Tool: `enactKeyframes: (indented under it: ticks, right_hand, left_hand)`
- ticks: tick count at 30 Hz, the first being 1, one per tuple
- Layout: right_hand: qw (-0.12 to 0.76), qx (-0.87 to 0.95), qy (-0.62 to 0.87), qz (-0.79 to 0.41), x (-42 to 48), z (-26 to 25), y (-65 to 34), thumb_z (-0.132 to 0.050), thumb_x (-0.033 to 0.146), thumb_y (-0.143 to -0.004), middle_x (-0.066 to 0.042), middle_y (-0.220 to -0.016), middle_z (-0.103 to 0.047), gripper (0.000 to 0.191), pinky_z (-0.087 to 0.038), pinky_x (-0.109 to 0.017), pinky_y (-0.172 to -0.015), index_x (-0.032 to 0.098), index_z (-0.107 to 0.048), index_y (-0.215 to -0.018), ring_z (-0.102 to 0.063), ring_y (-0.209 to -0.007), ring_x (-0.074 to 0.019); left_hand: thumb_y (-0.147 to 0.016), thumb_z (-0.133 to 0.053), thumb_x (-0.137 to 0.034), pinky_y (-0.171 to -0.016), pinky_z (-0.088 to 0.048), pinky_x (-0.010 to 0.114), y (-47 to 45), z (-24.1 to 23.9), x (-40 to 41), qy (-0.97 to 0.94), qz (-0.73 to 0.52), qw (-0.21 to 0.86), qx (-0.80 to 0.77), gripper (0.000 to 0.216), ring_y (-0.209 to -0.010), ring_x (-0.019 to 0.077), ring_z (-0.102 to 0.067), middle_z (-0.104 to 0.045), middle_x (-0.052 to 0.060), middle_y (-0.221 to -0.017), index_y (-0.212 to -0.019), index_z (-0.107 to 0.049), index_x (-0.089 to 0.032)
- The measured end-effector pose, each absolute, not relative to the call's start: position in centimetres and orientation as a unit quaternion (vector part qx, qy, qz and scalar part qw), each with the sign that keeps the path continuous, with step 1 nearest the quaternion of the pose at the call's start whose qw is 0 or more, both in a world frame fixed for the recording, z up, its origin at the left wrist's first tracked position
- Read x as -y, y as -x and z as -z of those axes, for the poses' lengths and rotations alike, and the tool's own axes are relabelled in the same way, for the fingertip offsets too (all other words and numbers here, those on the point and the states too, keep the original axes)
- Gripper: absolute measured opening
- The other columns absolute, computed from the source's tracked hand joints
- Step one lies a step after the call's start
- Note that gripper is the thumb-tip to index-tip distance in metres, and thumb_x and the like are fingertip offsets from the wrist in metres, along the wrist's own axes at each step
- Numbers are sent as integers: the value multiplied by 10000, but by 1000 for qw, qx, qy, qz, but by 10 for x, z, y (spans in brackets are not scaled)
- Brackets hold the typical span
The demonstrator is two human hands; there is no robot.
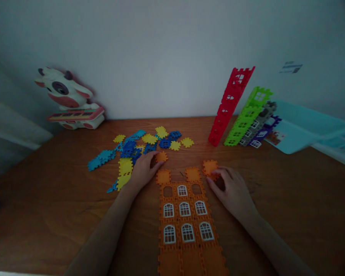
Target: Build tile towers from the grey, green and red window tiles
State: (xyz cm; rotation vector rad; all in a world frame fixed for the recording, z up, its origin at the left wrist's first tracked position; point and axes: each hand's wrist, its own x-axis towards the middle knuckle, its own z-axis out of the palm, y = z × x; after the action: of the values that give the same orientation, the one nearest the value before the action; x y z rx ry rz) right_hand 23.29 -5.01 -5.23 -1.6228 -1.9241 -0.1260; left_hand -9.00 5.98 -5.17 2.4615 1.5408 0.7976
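My left hand [144, 168] pinches a small orange building tile [161, 156] between thumb and fingers, just above the assembled panel's upper left corner. On the right, my right hand [235, 191] grips another orange square tile [210, 168] by its edge, slightly off the panel's top right. Between my forearms lies the flat orange panel [185, 222], made of interlocking tiles, several with white arched window frames. Two plain orange tiles, one at the left [163, 176] and one at the right [193, 174], sit along its top edge with a gap between them.
Loose yellow, blue and teal tiles [126, 167] lie scattered at the left. Tall red [227, 105], green [248, 115], grey and purple towers stand at the back right beside a light-blue bin [307, 120]. A toy cow with a keyboard [74, 111] rests against the wall.
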Motion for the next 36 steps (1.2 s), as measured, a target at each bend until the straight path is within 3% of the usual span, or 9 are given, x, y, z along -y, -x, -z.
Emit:
enactKeyframes:
  ticks: [9, 14, 21, 24, 28, 32, 36]
  right_hand:
    - [364, 702, 613, 8, 75, 47, -242, -620, 431, -929, -112, -1092, -651, 190, -577, -473, -844, 249, -645, -978, -683, -983, -287]
    - [382, 679, 627, -9, 74, 46, -250, -623, 481, -913, -120, -1068, -644, 251, -582, -462, -813, 240, -655, -979, -674, -963, -292]
    - [351, 685, 638, 29, 66, 48, -258, -548, 524, -927, -161, -1059, -623, 311, -520, -585, -906, 230, -642, -966, -627, -1028, -360]
    - [344, 696, 628, 64, 70, 40, -250, -567, 467, -929, -178, -1167, -601, 254, -490, -597, -941, 236, -641, -1004, -601, -1108, -380]
    - [324, 779, 531, 81, 77, 28, -232, -589, 304, -944, -134, -1202, -660, 129, -501, -521, -908, 244, -650, -1040, -650, -1040, -318]
    - [273, 857, 437, -1, 82, 25, -216, -556, 263, -974, -103, -1203, -696, 205, -525, -459, -888, 242, -646, -1157, -671, -1046, -265]
    - [246, 865, 432, -60, 84, 25, -218, -528, 210, -964, -103, -1259, -668, 254, -536, -466, -915, 236, -628, -1196, -649, -1113, -257]
  left_hand:
    - [-921, -659, -497, -973, -588, 397, 76, 33, -37, -783, -383, 92, -482, 385, -1095, 221, -674, -667, 83, -1223, -1183, -617, -219]
    - [-945, -640, -462, -1027, -563, 415, 77, 22, -17, -809, -357, 64, -462, 353, -1133, 219, -665, -663, 82, -1230, -1195, -607, -217]
    - [-978, -574, -463, -921, -602, 412, 92, 20, 0, -813, -259, -38, -521, 321, -1052, 249, -691, -663, 94, -1196, -1166, -610, -206]
    - [-985, -558, -457, -901, -605, 424, 91, 20, 6, -811, -238, -46, -532, 319, -1051, 266, -692, -664, 99, -1200, -1172, -605, -203]
    - [-982, -575, -434, -905, -601, 406, 82, 24, 11, -813, -243, -22, -528, 298, -1052, 254, -690, -655, 92, -1208, -1171, -591, -203]
    - [-1007, -537, -420, -932, -590, 412, 75, 28, 13, -826, -236, 6, -512, 282, -1091, 248, -672, -643, 92, -1224, -1197, -570, -215]
    - [-1016, -519, -405, -937, -582, 416, 76, 26, 13, -822, -240, -4, -517, 254, -1098, 250, -663, -633, 95, -1225, -1182, -572, -220]
